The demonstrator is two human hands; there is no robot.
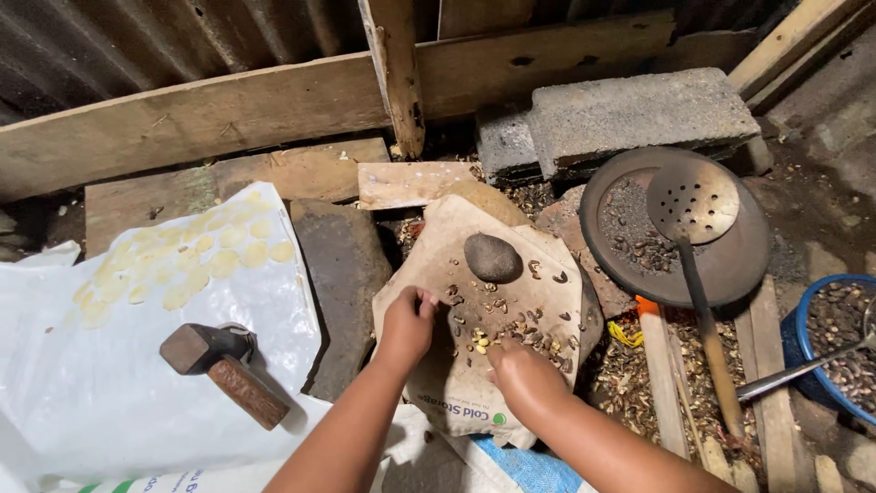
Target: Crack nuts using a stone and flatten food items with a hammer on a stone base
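Brown sheet: your left hand [407, 321] pinches, fingertips closed on a small nut piece at the paper sack [456, 274].
Right hand: your right hand [525, 374] is curled down over the scattered nuts [511, 330]; grip cannot be told.
Beyond: round stone [492, 256] above them.
Far left: hammer [224, 368] on white plastic [109, 393].

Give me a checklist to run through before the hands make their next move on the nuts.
1. Left hand on the nuts: ok, fingertips pinch at the pile.
2. Right hand on the nuts: ok, it rests at the pile's near edge.
3. Round stone clear of both hands: ok, it lies beyond the pile.
4. Brown paper flat under the nuts: ok.
5. Hammer out of the way: ok, it lies on the white sheet.
6. Whether either hand holds a nut: cannot tell.
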